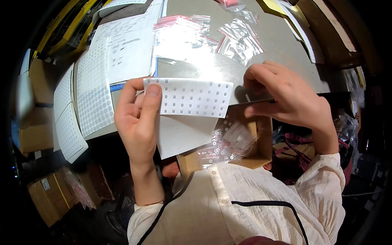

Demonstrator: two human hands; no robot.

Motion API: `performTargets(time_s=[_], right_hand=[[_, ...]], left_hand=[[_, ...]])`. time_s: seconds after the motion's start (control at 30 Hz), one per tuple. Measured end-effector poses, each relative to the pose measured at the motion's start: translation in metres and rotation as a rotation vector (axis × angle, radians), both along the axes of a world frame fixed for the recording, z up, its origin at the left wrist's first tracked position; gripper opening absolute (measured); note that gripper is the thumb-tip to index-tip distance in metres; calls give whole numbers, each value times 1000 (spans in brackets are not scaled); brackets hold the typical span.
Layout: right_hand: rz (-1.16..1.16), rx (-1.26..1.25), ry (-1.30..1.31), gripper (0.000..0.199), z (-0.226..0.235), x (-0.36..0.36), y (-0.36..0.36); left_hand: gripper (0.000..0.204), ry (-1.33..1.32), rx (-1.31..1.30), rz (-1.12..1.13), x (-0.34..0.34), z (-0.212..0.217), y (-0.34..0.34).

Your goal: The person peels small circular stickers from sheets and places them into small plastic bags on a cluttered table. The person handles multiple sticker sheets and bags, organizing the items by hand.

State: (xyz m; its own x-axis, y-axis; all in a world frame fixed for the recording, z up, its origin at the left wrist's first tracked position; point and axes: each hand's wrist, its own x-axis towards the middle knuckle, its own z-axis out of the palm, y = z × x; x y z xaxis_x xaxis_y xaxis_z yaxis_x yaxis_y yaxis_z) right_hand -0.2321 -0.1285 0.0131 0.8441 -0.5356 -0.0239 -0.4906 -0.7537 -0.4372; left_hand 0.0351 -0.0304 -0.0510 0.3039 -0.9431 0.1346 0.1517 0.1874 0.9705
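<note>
- far left, sheets of round white stickers (94, 92) hang over the left edge of the grey table (281, 45), one strip (67, 122) drooping lower.
- a printed paper sheet (128, 45) lies on the table just right of them.
- the left hand (136, 120) is closed on a small label sheet (192, 98), thumb pressed on its upper left corner, fingers behind; the sheet is folded over, its blank lower part (181, 136) hanging down.
- the sheet is held in the air at the table's near edge, above an open cardboard box (261, 139) with small clear bags (228, 143) in it.
- clear zip bags with red strips (204, 34) lie on the table beyond.
- the right hand (290, 102) is just right of the sheet, fingers curled with the tips pinched together; what they hold, if anything, cannot be told.
</note>
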Motion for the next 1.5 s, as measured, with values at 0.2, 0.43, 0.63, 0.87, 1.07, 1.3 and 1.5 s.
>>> performTargets(time_s=[0.2,0.43,0.63,0.87,1.07,1.3,1.5], right_hand=[[-17,-44,-437,27,-8,32,-2],[32,-125,-481,26,-12,68,9],[-2,-562,-470,29,-27,72,22],[122,-642,-542,24,-27,63,35],[-194,-220,-455,20,-40,24,-21],[-69,320,-506,9,-39,-14,-21],[-465,407,-454,21,-29,5,-17]], left_hand=[[14,-108,65,-58,-1,-3,-1],[14,-253,64,-50,-25,-1,1],[12,-159,58,-32,-31,-1,0],[16,-139,105,-25,-22,-1,-4],[17,-98,73,-79,-14,1,-4],[15,-116,73,-104,-12,2,-3],[14,-80,60,-119,-9,-1,-4]])
